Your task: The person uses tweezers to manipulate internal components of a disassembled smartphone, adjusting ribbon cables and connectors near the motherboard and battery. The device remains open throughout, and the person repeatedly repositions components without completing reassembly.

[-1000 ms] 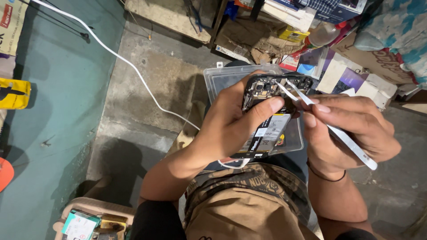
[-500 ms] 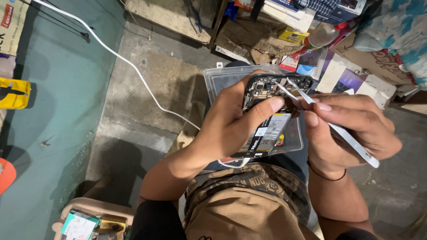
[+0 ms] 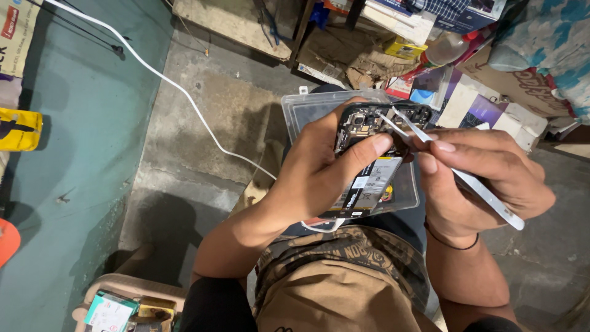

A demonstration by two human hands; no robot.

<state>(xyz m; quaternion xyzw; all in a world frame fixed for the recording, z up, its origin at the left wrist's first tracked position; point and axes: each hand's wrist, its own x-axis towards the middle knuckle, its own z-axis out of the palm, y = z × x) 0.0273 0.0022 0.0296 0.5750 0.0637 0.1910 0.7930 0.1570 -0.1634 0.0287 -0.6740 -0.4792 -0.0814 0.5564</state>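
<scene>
My left hand (image 3: 319,169) grips an opened smartphone (image 3: 369,172) with its back removed, showing a dark circuit board near the top and a battery with a white label below. The thumb presses across the phone's middle. My right hand (image 3: 485,175) holds slim metal tweezers (image 3: 430,144) whose two tips reach the circuit board at the phone's upper end. Both hands hover above a clear plastic box (image 3: 307,107) resting on my lap.
A white cable (image 3: 178,86) runs across the concrete floor on the left. Cardboard boxes and packages (image 3: 467,92) crowd the upper right under a wooden shelf (image 3: 233,24). A teal mat (image 3: 74,160) lies at left. A small tray of parts (image 3: 123,307) sits at bottom left.
The tweezers' tips have shifted slightly over the phone's upper board. The left hand and phone stay almost still.
</scene>
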